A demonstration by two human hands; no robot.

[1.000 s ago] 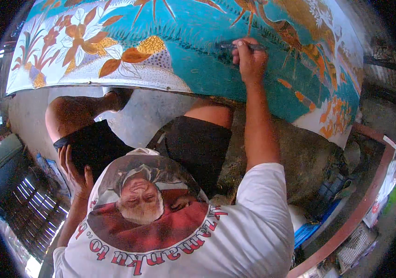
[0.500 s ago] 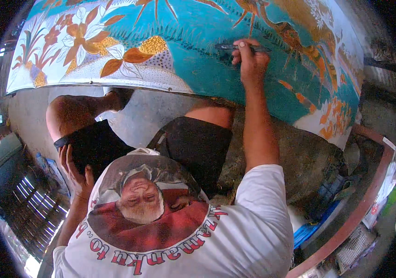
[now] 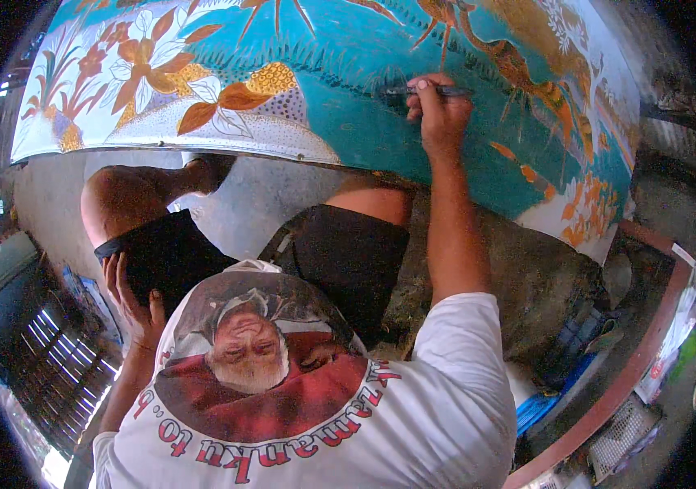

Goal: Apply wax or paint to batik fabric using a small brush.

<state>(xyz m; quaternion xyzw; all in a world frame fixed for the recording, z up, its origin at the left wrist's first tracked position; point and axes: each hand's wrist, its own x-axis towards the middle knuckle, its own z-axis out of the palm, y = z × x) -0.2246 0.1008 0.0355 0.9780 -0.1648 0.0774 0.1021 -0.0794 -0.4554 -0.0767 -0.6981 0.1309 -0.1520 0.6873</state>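
My right hand (image 3: 439,118) pinches a slim, dark, pen-like paintbrush (image 3: 459,91) over the turquoise part of a large painted panel (image 3: 364,134). The brush lies nearly level, its tip pointing left at a row of dark grass-like strokes (image 3: 331,75). Whether the tip touches the paint, I cannot tell. Orange-brown long-necked birds (image 3: 511,65) are painted beyond and to the right of the hand. On the panel's left, brown and white leaves (image 3: 142,73) stand on a pale ground. My left hand (image 3: 138,306) rests with fingers spread on the black shorts at my left thigh.
The panel's near edge runs just above my bent legs (image 3: 124,200). A curved reddish-brown rim (image 3: 633,367) bends around on the right, with a perforated light tray (image 3: 623,436) by it. Blue items (image 3: 537,410) lie inside the rim. A dark slatted surface (image 3: 59,350) is at left.
My right hand has shifted very slightly, and the paintbrush has tilted a little, its tip now slightly lower. My left hand has stayed on the thigh.
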